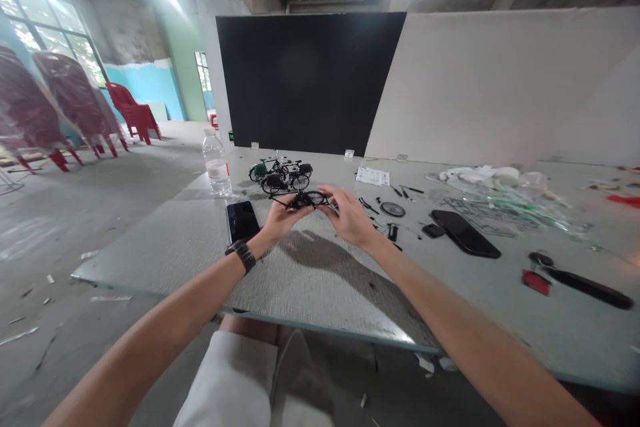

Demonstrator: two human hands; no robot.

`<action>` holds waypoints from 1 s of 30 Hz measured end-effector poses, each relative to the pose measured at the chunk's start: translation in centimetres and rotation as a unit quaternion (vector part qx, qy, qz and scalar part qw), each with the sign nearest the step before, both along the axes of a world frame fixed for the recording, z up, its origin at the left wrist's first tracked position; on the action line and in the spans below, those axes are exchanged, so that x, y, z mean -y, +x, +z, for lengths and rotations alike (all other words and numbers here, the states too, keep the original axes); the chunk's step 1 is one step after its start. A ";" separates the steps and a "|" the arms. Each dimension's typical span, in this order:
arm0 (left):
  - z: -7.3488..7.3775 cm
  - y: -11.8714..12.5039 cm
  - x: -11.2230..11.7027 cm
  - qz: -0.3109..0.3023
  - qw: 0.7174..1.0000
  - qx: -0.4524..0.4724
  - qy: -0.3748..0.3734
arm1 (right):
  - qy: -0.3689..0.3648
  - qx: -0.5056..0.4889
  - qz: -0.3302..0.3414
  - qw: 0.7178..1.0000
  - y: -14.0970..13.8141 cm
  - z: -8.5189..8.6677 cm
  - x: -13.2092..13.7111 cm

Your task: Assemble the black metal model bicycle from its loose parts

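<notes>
Between both hands, just above the table, is a small black model bicycle [303, 199] with one spoked wheel showing at its right end. My left hand [284, 219] grips its lower left part, the fingers closed. At the wheel end, my right hand [346, 213] pinches it between thumb and fingers. Right behind stand several finished-looking model bicycles [280, 172], one with a green part. To the right of my right hand lie a loose spoked wheel [393, 209] and small black parts [393, 232]. Fine details of the held model are too small to make out.
A water bottle [217, 170] and a phone [243, 220] are at the left. Rightward lie a printed sheet [373, 177], another black phone [465, 233], a heap of clear plastic and sprues [500, 200], and a black-handled tool [590, 288]. A black panel [310, 80] stands behind.
</notes>
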State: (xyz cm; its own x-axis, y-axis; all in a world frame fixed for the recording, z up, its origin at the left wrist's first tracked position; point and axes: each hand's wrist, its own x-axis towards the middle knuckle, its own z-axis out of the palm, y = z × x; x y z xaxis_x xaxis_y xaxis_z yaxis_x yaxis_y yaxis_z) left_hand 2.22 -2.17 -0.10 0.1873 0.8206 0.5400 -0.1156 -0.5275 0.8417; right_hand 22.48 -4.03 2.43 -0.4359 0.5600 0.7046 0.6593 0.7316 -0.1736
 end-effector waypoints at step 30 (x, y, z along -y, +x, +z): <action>-0.5 0.1 -0.2 -0.055 0.970 0.072 -0.226 | -0.315 0.206 -0.280 0.883 10.7 2.2 -4.1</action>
State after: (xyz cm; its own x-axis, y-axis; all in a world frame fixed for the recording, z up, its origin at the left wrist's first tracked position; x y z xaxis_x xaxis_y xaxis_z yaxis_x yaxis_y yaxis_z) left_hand 2.27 -2.01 -0.64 0.2365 0.9588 0.1573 -0.2844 -0.0866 0.9548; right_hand 33.13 0.04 4.65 -0.1135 0.9933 0.0226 0.9891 0.1151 -0.0915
